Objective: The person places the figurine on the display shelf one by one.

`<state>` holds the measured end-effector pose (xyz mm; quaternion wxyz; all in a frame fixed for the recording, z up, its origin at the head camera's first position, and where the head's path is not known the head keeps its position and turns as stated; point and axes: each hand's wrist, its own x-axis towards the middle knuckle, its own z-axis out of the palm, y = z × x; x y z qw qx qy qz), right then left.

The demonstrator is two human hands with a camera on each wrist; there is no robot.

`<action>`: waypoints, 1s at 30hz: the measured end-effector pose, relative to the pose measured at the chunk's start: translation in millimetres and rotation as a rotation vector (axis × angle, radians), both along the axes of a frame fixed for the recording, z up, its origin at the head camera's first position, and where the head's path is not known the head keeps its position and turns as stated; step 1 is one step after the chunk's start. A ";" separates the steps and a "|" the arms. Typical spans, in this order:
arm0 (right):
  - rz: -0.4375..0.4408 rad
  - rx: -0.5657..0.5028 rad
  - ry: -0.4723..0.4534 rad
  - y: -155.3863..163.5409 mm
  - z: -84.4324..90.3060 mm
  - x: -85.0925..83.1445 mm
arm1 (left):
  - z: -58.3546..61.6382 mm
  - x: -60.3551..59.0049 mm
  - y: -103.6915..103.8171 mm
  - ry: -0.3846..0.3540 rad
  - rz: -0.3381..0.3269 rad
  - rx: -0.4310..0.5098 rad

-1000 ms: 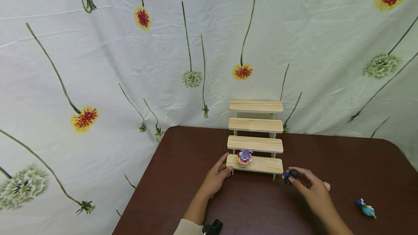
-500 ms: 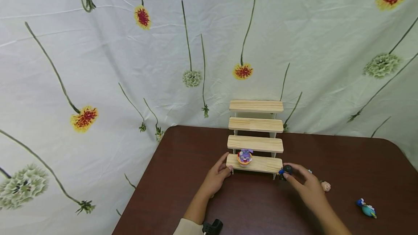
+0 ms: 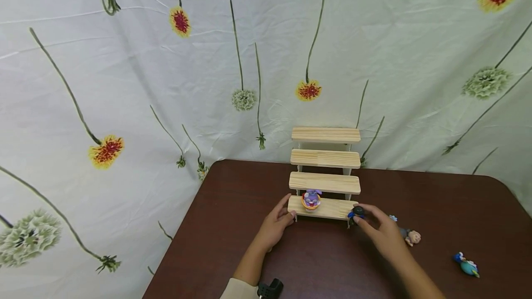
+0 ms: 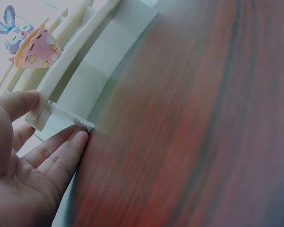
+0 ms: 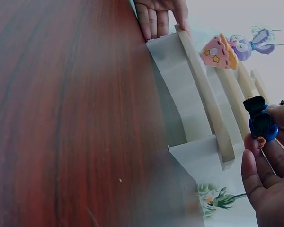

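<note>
We hold a small dark-and-blue toy figure pinched in the fingertips of our right hand, right at the right end of the lowest step of the wooden stepped stand; in the right wrist view the figure sits between thumb and fingers just above and beside that bottom board's end, close to it, though we cannot tell whether it touches the wood. The board's long axis runs left to right across us, and the figure is at its right extreme, so the free stretch of the step lies to the figure's left, toward the purple rabbit figure in an orange cup that stands near the left part of the same step. Our left hand is at the opposite, left end of that step, fingers nearly straight and lightly spread, the thumb against the board's end and the fingertips at the foot of the stand, holding nothing. So the right hand is plainly the nearer one to the figure, the left only steadies the stand. On the dark brown table to our right lie a small pinkish figure near the right hand and a blue-green figure well apart from it.
</note>
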<state>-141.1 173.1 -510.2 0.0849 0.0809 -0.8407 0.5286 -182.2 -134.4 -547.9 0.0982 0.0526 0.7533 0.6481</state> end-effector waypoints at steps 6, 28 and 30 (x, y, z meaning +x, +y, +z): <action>-0.028 0.043 -0.028 -5.2 2.1 -4.6 | 0.5 0.3 0.4 -0.002 -0.001 0.003; -0.031 0.084 0.075 -19.2 -4.0 -23.2 | 1.1 0.0 -0.1 -0.001 -0.007 0.004; -0.036 0.089 0.057 -19.8 -3.2 -24.4 | 1.4 -0.2 0.3 -0.003 -0.005 0.005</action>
